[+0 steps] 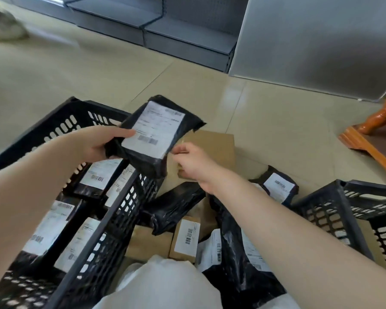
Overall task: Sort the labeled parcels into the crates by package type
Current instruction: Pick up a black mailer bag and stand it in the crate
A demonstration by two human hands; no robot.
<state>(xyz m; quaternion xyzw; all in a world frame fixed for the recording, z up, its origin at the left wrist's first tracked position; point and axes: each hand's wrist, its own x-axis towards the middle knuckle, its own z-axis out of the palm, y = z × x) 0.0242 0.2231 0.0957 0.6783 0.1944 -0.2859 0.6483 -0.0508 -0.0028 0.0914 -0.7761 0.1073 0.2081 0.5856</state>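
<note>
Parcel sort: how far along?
Partly done. The left crate already holds several black poly mailers. In hand: the left hand grips another black mailer above it, the right hand at its edge. Left: black mailers and cardboard boxes piled on the floor; the right crate looks barely filled.

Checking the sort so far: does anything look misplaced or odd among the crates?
Nothing misplaced: the left crate holds only black bags. The right crate sits tilted beside the unsorted pile. The left hand holds a black bag above the left crate.
</note>
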